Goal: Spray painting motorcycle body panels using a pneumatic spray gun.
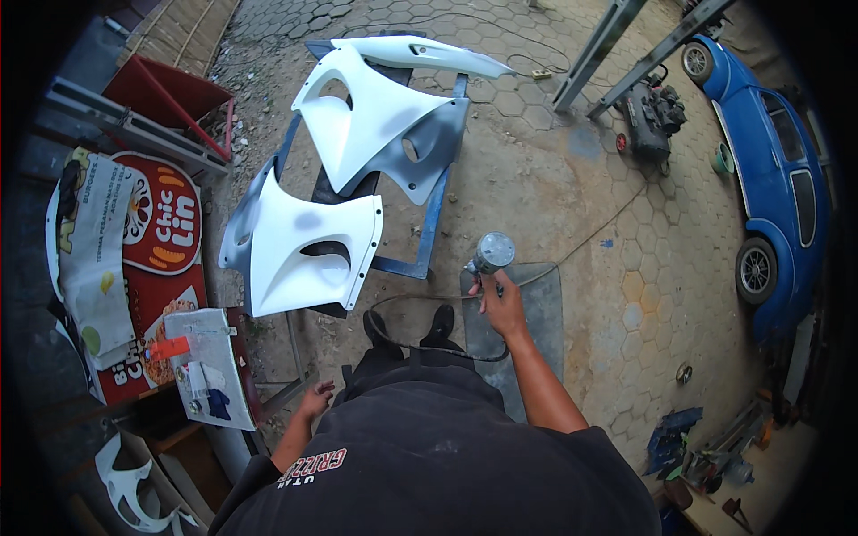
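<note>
My right hand (506,308) is wrapped round the handle of a spray gun (492,252) with a round grey cup on top. A thin hose (420,347) hangs in a loop below it. My left hand (315,399) hangs low at my side, fingers loosely stretched and nothing in them. In front of me, white motorcycle fairing panels lie on a blue metal stand (402,266): a near panel (279,261) with an oval opening, a larger middle panel (380,103) with grey patches, and a long narrow panel (460,59) at the back. The gun is right of the near panel, apart from it.
A small table (234,357) with bottles and a dark cloth stands on my left, beside red signboards (161,268). The hose runs over the paving toward a compressor (657,116). Steel posts (597,54) rise nearby; a blue car (778,170) is parked at right.
</note>
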Available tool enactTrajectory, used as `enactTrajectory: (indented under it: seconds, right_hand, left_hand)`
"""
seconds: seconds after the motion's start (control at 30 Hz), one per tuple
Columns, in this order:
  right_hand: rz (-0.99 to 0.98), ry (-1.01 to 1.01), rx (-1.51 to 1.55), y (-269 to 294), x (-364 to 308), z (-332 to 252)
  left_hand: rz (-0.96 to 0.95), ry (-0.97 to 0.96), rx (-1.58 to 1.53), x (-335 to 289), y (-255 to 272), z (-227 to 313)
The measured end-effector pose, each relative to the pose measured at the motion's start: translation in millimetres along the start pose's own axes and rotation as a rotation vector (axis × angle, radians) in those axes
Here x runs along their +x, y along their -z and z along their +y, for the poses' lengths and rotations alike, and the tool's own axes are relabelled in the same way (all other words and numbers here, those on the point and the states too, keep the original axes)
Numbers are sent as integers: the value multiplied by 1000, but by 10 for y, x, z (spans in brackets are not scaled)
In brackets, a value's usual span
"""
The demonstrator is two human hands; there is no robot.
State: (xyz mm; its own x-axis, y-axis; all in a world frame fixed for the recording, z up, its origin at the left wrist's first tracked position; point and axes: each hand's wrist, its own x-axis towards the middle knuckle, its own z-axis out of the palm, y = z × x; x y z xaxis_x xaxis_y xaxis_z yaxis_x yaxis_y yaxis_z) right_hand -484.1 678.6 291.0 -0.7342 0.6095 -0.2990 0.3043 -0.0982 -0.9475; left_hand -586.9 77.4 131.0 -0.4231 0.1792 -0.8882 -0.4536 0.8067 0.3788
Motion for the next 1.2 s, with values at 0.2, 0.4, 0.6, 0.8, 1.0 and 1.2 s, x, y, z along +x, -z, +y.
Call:
enactTrajectory:
  seconds: [0.2,0.4,0.6,0.8,1.0,1.2]
  right_hand:
    - [-113,20,-90,-71,90,210]
    - [-336,55,-49,-208,85,347]
    - [-533,123,-150,-457,-68,258]
    - [-617,100,-167,-637,-411,-35]
    - [-632,170,-217,-823,-904,-138]
    - [-686,235,-305,-1219,-1443,-57]
  left_hand:
    - [148,-100,-30,-185,-314,12]
    - [208,-273,-102,-223,-791,222]
    - [191,-121,-163,-370,-989,153]
    - [199,-87,-74,23,-1122,-528]
    - [268,-159,-199,163,-1200,-732]
    - [312,-252,-379,31,-1305,-1153]
